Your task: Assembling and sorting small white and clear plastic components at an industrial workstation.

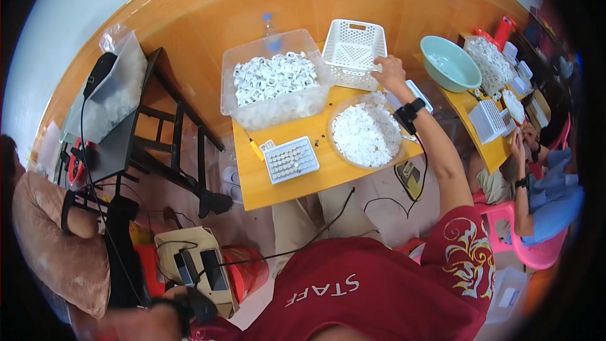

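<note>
My right hand [391, 74] reaches across the yellow table, its fingers closed at the near right rim of a white perforated plastic basket [353, 52]. Just below that hand stands a round clear tub [403, 141] heaped with small white plastic pieces [363, 132]. Left of the basket is a large translucent bin [278, 113] holding many white ring-like parts [274, 77]. Nearer me lies a white tray [291, 160] with rows of small round parts. At the lower left my left hand [136, 325] is smeared by motion, away from the table; its fingers cannot be made out.
A yellow-handled tool [256, 149] lies beside the tray. A black table [120, 136] with a clear bin stands left; below it, an open cardboard box [189, 240] holds phones. At right, a co-worker [536, 196] sits by another table with a green basin [450, 63]. A cable hangs before me.
</note>
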`<state>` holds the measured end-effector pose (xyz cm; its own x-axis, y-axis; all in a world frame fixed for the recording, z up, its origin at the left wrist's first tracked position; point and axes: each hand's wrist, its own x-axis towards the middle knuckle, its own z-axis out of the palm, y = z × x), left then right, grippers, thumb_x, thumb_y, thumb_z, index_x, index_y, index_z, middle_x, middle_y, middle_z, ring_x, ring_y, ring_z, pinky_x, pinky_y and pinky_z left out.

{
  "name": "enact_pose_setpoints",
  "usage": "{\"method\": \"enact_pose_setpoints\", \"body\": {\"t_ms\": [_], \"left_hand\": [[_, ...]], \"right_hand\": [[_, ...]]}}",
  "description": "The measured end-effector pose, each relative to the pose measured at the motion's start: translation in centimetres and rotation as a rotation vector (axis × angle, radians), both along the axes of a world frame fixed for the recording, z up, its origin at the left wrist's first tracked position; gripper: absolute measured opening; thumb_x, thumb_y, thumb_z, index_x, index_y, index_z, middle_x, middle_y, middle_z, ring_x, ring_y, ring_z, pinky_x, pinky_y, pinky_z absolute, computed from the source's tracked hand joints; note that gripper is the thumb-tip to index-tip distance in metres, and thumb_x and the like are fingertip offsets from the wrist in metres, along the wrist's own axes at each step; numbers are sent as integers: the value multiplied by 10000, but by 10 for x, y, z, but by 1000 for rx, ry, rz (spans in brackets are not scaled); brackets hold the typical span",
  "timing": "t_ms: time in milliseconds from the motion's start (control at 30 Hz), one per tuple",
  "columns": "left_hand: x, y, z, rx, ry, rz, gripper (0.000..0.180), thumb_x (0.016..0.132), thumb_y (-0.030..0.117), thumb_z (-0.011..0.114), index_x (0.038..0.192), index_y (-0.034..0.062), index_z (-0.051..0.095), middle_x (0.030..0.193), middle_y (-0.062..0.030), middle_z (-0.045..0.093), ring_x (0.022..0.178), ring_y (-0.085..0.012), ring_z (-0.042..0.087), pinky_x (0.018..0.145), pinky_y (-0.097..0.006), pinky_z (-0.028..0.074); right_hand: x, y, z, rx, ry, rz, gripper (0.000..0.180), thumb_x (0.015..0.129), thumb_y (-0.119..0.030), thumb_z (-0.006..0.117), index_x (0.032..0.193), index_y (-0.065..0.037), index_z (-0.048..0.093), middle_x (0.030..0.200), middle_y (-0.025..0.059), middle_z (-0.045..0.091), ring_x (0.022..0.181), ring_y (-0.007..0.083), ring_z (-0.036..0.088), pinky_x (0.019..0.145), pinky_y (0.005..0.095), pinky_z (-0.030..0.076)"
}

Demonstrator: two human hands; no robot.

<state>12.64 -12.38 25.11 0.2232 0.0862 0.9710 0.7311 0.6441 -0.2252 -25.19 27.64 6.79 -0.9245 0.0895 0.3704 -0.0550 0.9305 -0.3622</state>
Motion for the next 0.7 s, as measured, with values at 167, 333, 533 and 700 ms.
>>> {"method": "enact_pose_setpoints", "body": {"t_ms": [167, 333, 533, 700], "left_hand": [[-126, -3, -48, 388, -1121, 4, 296, 758, 12, 554, 1052, -21, 558, 980, -88, 561, 918, -174, 561, 844, -291, 425], [-234, 1, -110, -82, -1176, 151, 514, 697, 109, 686, 1165, 12, 498, 1064, -155, 537, 1002, -303, 522, 861, -320, 413], [-317, 10, -187, -394, -1197, 312, 406, 708, 215, 691, 1054, 34, 578, 983, -142, 586, 942, -286, 548, 852, -384, 351], [-328, 20, -208, -314, -1322, 337, 222, 734, 250, 669, 824, 49, 648, 792, -84, 642, 798, -242, 589, 721, -353, 345]], "right_hand": [[30, 51, -2, 17, 50, 65, 256, 692, -217, 679, 908, -84, 645, 905, 135, 567, 986, 327, 488, 837, 424, 407], [42, 25, 29, -11, -74, 187, 303, 678, -184, 689, 938, -42, 631, 902, 148, 558, 997, 334, 480, 854, 398, 400], [-5, -15, 15, 40, 19, 276, 423, 658, -139, 701, 1057, -58, 587, 1011, 149, 529, 1041, 325, 457, 877, 382, 402], [-54, -16, -21, 199, -177, 165, 444, 634, -159, 724, 1055, -111, 593, 1031, 126, 540, 1021, 320, 489, 854, 399, 431]]}}
